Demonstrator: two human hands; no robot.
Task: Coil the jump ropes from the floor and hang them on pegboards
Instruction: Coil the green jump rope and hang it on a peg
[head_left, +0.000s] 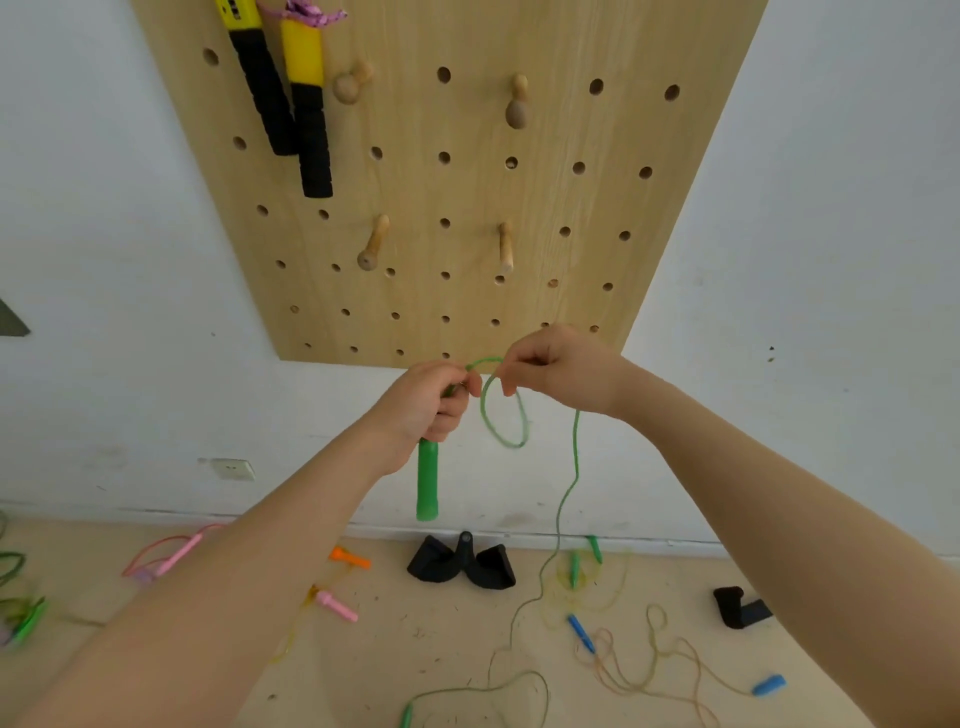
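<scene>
A green jump rope (575, 457) is being coiled just below the lower edge of the pegboard (467, 182). Its green handle (427, 480) is gripped by the left hand (431, 402), handle hanging down; the cord is pinched by the right hand (556, 371), close beside the left, nearly touching. One small loop (503, 415) hangs between the hands. Most of the cord is still uncoiled, trailing down from the right hand to the floor (441, 639) below the pegboard, where the far handle (407, 717) lies. Risks, as judged: the thin loop could slip from the pinch and fall open; the trailing cord could snag on the black object (462, 564) or tangle with the other ropes (649, 660) lying near it. A yellow-and-black rope (306, 104) is already hung at the pegboard's upper left; free pegs (374, 244) are seen beside it.
</scene>
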